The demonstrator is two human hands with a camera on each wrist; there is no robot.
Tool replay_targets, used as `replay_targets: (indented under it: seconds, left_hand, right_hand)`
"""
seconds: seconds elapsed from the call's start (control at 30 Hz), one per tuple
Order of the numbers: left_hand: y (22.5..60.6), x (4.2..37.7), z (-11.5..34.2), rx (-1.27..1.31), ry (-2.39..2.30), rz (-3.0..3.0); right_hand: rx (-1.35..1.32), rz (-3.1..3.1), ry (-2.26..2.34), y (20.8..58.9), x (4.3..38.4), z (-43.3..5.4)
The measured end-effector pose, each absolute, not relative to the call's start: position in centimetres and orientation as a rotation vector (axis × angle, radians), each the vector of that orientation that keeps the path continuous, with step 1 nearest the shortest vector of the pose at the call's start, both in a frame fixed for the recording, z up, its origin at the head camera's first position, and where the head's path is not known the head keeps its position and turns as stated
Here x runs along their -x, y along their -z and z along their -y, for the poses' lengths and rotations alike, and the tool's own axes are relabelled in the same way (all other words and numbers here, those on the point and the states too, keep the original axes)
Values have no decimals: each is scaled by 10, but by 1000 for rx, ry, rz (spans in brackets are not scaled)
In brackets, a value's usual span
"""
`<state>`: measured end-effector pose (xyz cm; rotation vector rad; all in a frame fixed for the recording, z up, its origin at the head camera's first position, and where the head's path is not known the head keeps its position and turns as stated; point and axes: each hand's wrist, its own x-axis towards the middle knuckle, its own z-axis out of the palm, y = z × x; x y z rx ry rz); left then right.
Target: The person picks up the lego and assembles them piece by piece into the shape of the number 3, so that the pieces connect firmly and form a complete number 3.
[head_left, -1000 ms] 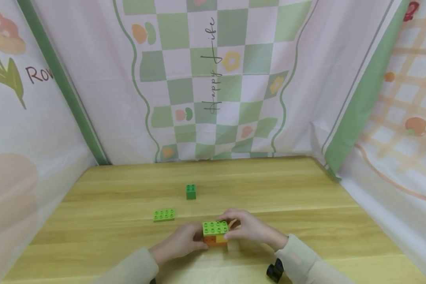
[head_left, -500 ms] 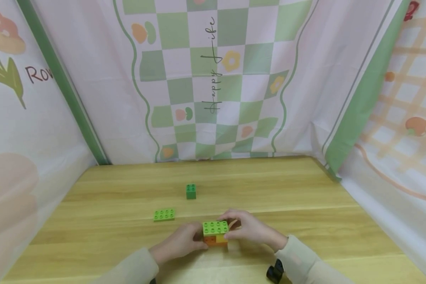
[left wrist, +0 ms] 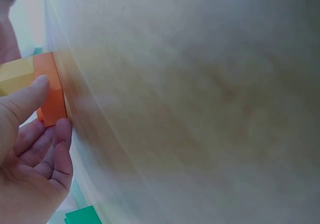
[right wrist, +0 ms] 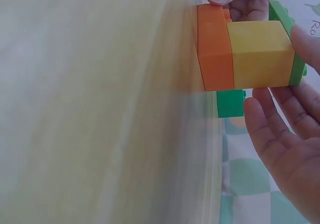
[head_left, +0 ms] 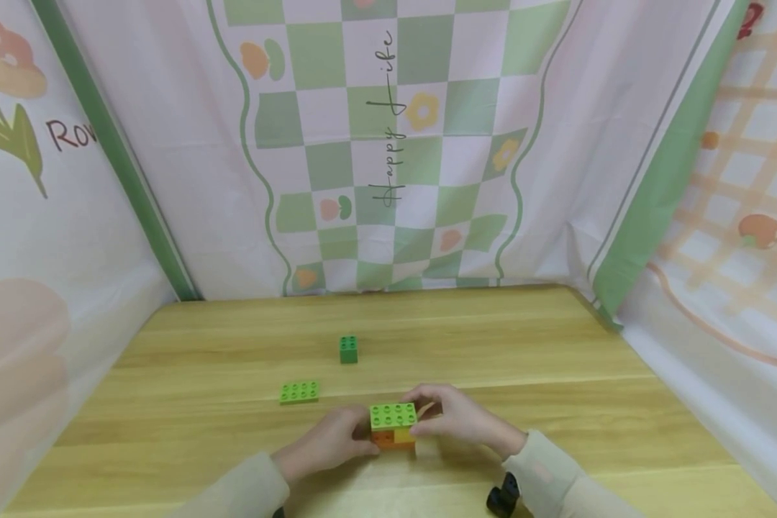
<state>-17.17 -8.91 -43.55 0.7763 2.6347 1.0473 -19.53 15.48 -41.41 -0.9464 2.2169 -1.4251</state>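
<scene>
A small stack of toy building bricks stands in front of me in the head view. Its base is an orange brick [right wrist: 215, 49], with a yellow brick [right wrist: 262, 54] on the right part and a light green studded plate [head_left: 393, 415] across the top, overhanging the left part. My left hand [head_left: 333, 437] grips the orange brick at its left end, thumb [left wrist: 37, 91] on the near face and fingers behind. My right hand [head_left: 460, 417] holds the stack's right end, thumb at the light green plate's edge and fingers curved behind the yellow brick.
A second light green plate [head_left: 300, 392] lies on the wooden table [head_left: 524, 345] left of the stack. Farther back stands a dark green brick [head_left: 348, 350]. A black device [head_left: 503, 495] is at the right wrist. Printed curtains [head_left: 421, 165] hang around the table.
My right hand has shifted very slightly to the right at the stack's end. The left hand, the stack and the loose pieces look the same.
</scene>
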Motion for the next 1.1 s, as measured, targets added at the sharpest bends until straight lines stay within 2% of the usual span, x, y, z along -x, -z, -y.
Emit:
replay_targets:
  seconds: [0.47, 1.1]
  left_hand:
    - [424, 175, 100, -776, -1198, -2474]
    - [410, 192, 113, -880, -1156, -2633]
  right_hand:
    - [937, -2213, 1440, 411, 192, -153]
    - [922, -2233, 1428, 410, 192, -153]
